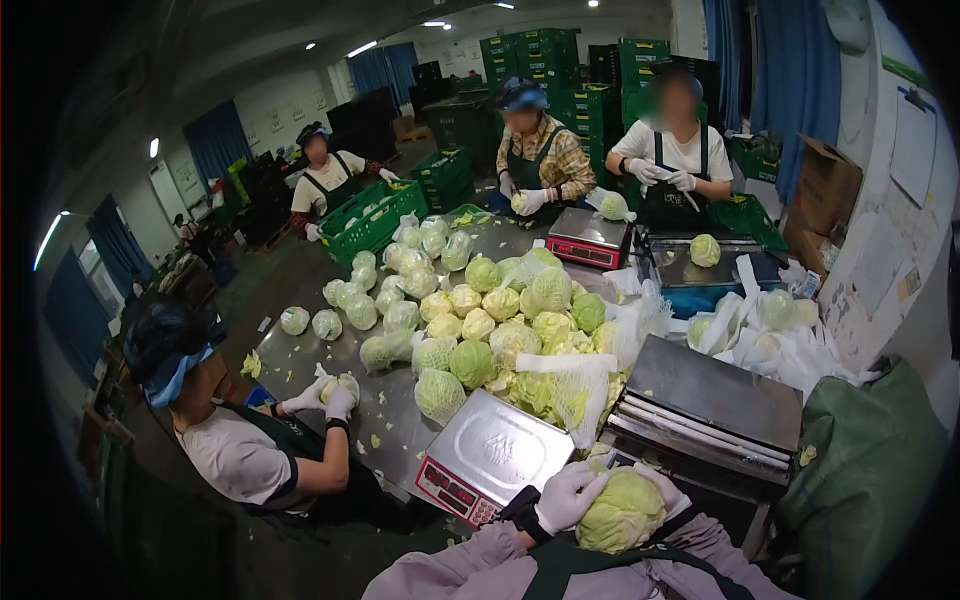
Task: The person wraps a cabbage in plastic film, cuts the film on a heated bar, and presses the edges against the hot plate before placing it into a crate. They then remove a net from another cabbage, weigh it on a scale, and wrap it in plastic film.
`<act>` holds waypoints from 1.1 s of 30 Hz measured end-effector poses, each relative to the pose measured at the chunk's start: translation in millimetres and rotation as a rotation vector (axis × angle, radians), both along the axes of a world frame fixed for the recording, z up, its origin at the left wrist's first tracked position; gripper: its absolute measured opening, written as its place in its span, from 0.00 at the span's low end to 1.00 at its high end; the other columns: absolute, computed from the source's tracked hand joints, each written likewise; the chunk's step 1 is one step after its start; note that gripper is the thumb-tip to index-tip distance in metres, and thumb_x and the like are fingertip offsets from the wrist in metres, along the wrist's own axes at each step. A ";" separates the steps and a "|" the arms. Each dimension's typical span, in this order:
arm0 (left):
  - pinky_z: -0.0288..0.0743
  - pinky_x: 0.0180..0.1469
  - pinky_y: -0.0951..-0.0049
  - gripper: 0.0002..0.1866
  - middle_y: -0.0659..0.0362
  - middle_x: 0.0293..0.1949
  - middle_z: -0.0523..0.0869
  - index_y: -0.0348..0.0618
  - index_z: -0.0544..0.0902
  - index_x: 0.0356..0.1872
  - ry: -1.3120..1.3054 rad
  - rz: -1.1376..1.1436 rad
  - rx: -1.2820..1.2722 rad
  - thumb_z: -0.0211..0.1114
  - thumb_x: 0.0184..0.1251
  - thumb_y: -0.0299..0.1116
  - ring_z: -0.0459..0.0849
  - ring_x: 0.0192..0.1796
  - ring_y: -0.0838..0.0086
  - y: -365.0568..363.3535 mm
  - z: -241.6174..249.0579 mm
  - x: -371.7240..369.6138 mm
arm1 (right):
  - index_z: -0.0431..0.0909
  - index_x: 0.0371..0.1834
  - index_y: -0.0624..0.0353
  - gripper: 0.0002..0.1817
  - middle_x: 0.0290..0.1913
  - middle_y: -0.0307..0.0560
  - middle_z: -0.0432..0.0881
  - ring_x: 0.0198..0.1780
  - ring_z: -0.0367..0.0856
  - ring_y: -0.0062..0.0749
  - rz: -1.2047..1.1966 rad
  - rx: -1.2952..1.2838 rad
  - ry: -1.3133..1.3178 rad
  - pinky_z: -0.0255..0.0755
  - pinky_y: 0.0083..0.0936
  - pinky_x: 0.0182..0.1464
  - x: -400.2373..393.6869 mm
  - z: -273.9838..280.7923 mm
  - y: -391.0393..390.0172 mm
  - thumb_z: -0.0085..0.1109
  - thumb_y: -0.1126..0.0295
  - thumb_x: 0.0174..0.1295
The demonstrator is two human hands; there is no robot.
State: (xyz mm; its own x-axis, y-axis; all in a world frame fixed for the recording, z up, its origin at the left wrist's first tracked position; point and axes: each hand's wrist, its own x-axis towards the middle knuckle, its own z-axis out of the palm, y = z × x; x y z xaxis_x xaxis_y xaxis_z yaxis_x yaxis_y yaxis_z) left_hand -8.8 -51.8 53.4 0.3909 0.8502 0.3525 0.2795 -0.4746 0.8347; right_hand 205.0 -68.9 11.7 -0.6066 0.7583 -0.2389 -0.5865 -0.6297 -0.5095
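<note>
A pale green cabbage is held close to my body at the bottom of the view. My left hand, in a white glove, presses on its left side. My right hand, gloved too, grips its far right side, and some of those fingers are hidden behind the leaves. Just left of my hands lies a digital scale with a bare metal plate and a red front. Beyond the scale, a heap of cabbages covers the steel table, several of them in white net sleeves.
To the right stands a flat-topped metal machine, beside a green sack. White net sleeves are piled behind it. A co-worker handles a cabbage at the left. Others work across the table near a second scale and a green crate.
</note>
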 end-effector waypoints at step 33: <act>0.63 0.32 0.82 0.11 0.67 0.27 0.72 0.42 0.76 0.28 -0.193 -0.080 -0.425 0.65 0.66 0.36 0.67 0.29 0.85 -25.1 7.6 -11.8 | 0.65 0.65 0.70 0.29 0.62 0.61 0.72 0.63 0.71 0.47 -0.064 0.108 -0.102 0.62 0.41 0.69 2.2 17.8 -5.9 0.34 0.54 0.74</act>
